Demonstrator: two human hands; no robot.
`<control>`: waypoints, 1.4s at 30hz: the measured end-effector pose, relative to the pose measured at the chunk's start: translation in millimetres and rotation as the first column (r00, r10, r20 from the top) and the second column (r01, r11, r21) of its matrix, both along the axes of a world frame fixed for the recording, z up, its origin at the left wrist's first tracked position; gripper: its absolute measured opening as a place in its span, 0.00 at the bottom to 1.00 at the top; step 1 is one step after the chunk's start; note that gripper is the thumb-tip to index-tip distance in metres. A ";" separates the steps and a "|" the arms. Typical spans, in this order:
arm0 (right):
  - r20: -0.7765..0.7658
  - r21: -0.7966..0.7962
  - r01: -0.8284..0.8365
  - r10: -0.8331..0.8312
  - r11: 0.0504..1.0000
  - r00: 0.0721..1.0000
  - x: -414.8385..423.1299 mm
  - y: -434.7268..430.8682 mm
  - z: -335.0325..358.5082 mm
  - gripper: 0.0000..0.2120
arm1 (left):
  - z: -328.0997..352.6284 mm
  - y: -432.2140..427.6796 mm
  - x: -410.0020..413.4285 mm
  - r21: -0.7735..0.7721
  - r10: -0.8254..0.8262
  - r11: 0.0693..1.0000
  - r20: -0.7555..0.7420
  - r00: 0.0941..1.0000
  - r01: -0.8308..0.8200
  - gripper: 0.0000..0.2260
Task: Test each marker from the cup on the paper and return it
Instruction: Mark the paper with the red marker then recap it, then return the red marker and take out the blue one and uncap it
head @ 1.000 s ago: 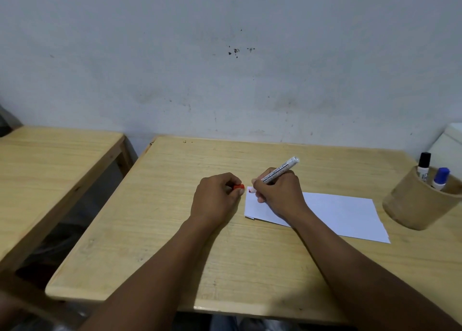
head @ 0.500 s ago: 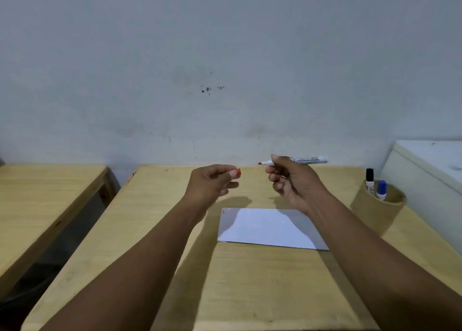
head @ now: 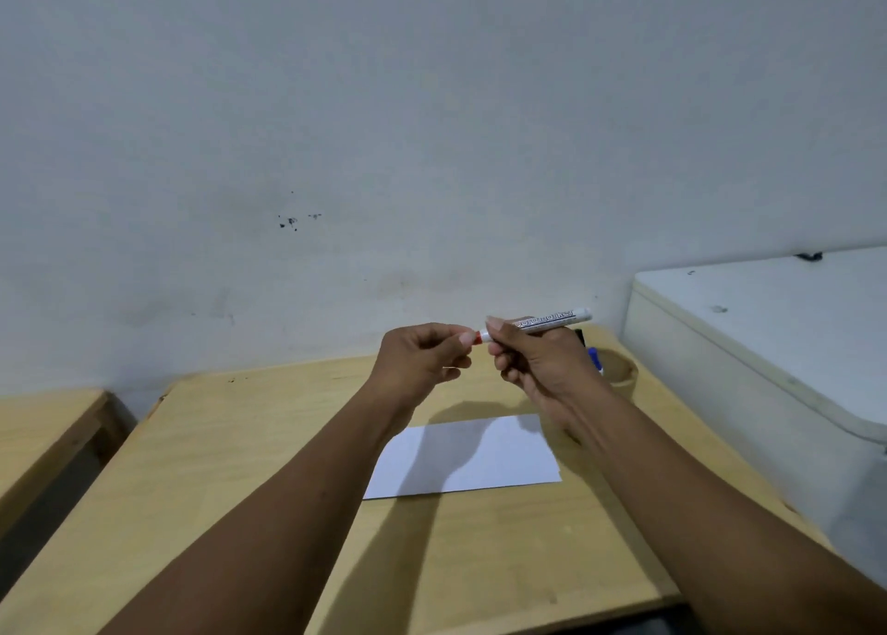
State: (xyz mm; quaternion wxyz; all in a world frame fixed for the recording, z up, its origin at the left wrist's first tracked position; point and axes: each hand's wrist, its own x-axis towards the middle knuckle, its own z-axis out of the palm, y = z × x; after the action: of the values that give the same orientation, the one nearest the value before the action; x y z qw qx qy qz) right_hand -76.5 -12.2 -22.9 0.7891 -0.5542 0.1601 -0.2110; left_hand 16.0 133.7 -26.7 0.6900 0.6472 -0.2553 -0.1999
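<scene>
Both hands are raised above the wooden table (head: 240,466). My right hand (head: 537,356) grips a white marker (head: 552,320) that lies nearly level, tip end toward the left. My left hand (head: 422,358) pinches the red cap (head: 476,337), which meets the marker's tip end. The white paper (head: 480,461) lies flat on the table below the hands. Behind my right hand stands the round tan cup (head: 621,375); a blue-capped marker (head: 594,358) and a black-capped one (head: 580,336) show partly in it.
A white cabinet or chest (head: 768,346) stands against the table's right side. A second wooden table (head: 43,428) sits to the left across a gap. A grey wall runs behind both.
The hands rose from the paper and came together. The red cap in my left hand, apart from the marker tip half a second ago, now meets it. The view tilted up and right.
</scene>
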 end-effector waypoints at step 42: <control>-0.156 -0.768 0.032 -0.235 0.639 0.959 -70.2 -120.9 9.5 0.09 | 57.8 -115.5 -25.2 0.380 -0.198 0.916 0.706 0.680 -0.127 0.04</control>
State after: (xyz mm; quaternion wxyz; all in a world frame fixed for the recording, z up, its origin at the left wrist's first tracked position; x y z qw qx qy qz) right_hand -146.7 -133.1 -13.4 0.4411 -0.8409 0.1925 -0.2475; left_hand -9.2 18.2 31.1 0.3787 0.7937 -0.4759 0.0141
